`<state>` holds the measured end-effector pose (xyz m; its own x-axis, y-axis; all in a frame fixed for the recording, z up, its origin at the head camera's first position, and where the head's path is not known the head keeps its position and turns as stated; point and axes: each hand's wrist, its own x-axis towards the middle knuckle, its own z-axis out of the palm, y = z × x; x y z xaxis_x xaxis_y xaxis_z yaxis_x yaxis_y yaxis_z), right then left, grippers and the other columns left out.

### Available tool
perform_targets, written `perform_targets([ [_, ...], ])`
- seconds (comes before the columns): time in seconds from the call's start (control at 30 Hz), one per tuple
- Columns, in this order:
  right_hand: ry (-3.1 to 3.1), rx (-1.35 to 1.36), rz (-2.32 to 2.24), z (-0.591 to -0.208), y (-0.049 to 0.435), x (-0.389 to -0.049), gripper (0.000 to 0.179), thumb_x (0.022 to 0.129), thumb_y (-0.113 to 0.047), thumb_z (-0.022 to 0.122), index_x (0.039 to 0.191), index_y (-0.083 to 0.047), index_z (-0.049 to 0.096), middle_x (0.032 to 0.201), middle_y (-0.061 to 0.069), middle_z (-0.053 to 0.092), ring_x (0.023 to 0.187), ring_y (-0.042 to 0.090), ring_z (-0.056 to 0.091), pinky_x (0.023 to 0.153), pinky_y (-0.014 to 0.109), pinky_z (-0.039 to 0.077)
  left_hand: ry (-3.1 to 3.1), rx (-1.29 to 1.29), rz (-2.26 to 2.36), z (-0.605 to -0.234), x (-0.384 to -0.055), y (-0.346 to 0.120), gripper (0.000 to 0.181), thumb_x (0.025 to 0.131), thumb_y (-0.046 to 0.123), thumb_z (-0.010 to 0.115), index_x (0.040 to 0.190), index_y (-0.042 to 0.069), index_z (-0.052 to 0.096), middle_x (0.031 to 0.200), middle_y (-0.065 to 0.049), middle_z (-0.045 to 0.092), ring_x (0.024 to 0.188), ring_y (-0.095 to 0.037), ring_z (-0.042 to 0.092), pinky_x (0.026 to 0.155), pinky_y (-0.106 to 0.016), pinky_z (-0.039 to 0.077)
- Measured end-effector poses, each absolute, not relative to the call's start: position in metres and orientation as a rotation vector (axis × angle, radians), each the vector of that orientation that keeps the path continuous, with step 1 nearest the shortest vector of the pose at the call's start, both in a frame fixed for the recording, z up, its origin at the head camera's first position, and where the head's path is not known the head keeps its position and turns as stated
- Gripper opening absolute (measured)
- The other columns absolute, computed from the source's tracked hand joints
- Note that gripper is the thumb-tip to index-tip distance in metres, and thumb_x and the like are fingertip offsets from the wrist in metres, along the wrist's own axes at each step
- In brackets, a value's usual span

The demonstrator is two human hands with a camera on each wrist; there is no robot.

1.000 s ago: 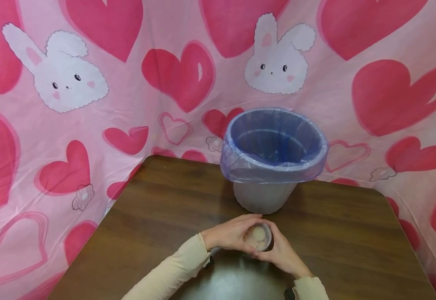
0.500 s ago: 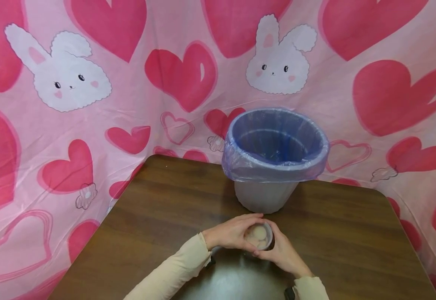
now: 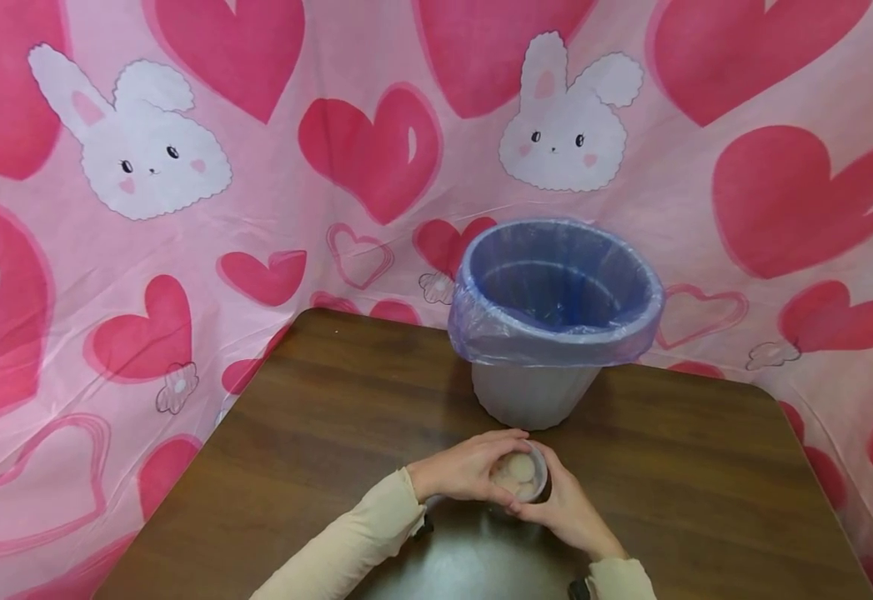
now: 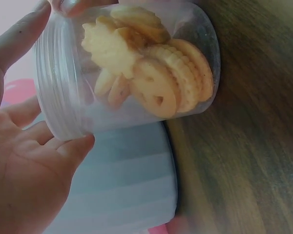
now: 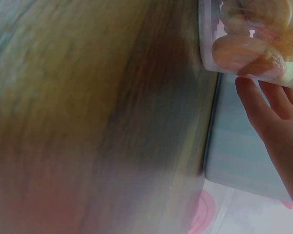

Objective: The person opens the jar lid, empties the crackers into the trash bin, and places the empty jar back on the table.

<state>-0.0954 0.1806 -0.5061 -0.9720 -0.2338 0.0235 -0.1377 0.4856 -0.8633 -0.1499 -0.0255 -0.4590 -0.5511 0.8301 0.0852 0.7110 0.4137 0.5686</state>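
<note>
A clear plastic jar (image 3: 517, 477) of cookies stands upright between both hands, in front of the bin. In the left wrist view, golden cookies (image 4: 154, 92) show through its wall, one with a scalloped edge and one with a face cut in it. My left hand (image 3: 466, 468) curls around the ribbed clear top of the jar, thumb on the near side. From the other side my right hand (image 3: 567, 506) holds the jar, its fingertips (image 5: 247, 90) against the wall. Whether the base touches the table cannot be told.
A pale waste bin (image 3: 529, 396) stands right behind the jar, with a blue translucent liner (image 3: 549, 346) folded over its rim. The brown wooden table (image 3: 361, 392) ends at a pink cloth backdrop (image 3: 361, 50) printed with hearts and rabbits.
The head view has shifted slightly, so the whole scene sits a little further right. Both hands keep the same hold on the jar.
</note>
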Motion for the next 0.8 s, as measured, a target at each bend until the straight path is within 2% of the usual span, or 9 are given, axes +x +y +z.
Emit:
perform_targets([
  [0.4,2.644,-0.333,-1.535,-0.5058,0.1796,-0.0935,0.088,0.068,-0.035,0.087,0.142,-0.024,0.041,0.135,0.002,0.056,0.116,0.018,0.055,0.096,0.029,0.044,2.455,1.337,0.829,-0.4564,-0.1479,-0.0247,0.070,0.080,0.035,0.078,0.138,0.010,0.049,0.152,-0.008,0.040,0.144,-0.020,0.033,0.117,-0.030,0.028],
  [0.8,2.682,-0.260,-1.503,-0.5055,0.1763,-0.0904,0.089,0.065,-0.035,0.088,0.140,-0.021,0.042,0.134,0.003,0.057,0.116,0.019,0.055,0.095,0.032,0.046,2.477,1.340,0.800,-0.4562,-0.1467,-0.0240,0.069,0.081,0.037,0.076,0.138,0.010,0.049,0.152,-0.009,0.040,0.143,-0.022,0.034,0.117,-0.031,0.029],
])
